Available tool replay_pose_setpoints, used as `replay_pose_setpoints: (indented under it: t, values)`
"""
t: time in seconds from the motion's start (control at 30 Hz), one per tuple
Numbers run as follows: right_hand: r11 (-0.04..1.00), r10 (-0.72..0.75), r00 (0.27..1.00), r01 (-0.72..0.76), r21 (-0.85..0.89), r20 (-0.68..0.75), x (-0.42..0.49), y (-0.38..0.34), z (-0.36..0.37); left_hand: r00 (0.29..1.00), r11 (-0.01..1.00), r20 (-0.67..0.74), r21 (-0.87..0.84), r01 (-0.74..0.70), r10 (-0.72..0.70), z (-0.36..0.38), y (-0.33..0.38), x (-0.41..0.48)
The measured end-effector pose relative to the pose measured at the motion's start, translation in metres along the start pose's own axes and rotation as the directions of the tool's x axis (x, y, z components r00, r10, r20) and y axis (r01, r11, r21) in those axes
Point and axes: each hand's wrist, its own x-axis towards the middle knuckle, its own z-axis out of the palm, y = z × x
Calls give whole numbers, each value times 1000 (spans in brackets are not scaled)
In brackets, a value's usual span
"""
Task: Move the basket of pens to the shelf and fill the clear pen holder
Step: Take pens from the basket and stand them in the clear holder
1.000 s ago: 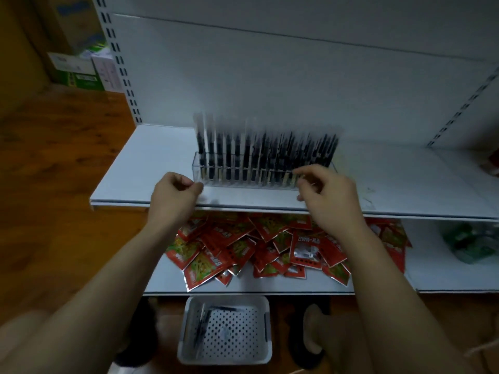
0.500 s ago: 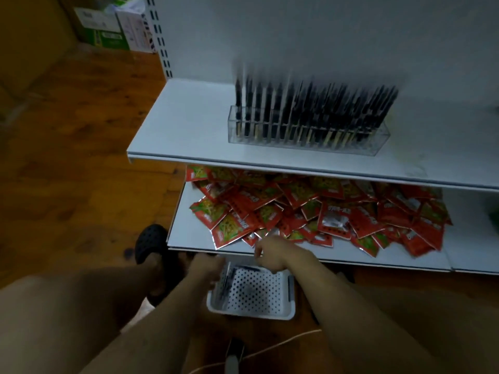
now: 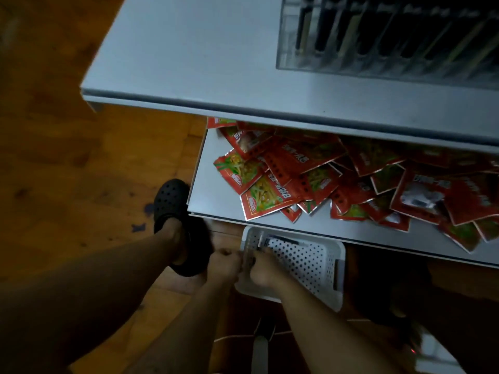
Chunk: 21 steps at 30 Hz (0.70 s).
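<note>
A second earlier both hands had been up at the pen holder; now they had dropped to the floor. Beside the black shoe (image 3: 172, 201), the left hand (image 3: 225, 261) was curled at the basket's (image 3: 307, 261) left rim; whether it gripped anything I could not tell. The right hand (image 3: 263, 269) reached inside, fingers bent over the few pens (image 3: 280, 240), no sure pinch visible. The basket sat on the floor below the red packets (image 3: 297, 182), not yet shelved. The pen holder (image 3: 378, 36) looked nearly full, so probably a last refill.
</note>
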Motion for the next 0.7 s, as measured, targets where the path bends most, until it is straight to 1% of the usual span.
replay_pose_setpoints:
  t: [0.1, 0.2, 0.27, 0.33, 0.43, 0.57, 0.7]
  values:
    - [999, 10, 1000, -10, 42, 8, 20, -3, -3, 999, 996, -18, -77, 39, -40, -2, -8, 14]
    - [994, 25, 1000, -26, 104, 13, 31, -2, -1, 999, 994, -7, -101, 44, -45, -3, -12, 16]
    - [983, 41, 999, -37, 181, -17, 35, 1, 1, 999, 994, 16, -102, 36, -35, -3, -9, 12]
    - [966, 54, 995, -31, 255, -81, 31, 6, 1, 1000, 994, 26, -106, 19, -16, -2, -3, 8]
    - [957, 30, 985, 20, 288, -169, 9, 11, -8, 998, 991, 44, -121, -50, 55, -4, 12, -9]
    - [949, -58, 970, 127, 287, -236, -25, 6, -24, 980, 980, 99, -123, -159, 171, -8, 39, -47]
    - [932, -141, 941, 231, 278, -309, -62, 6, -45, 952, 952, 114, -157, -264, 283, -15, 61, -88]
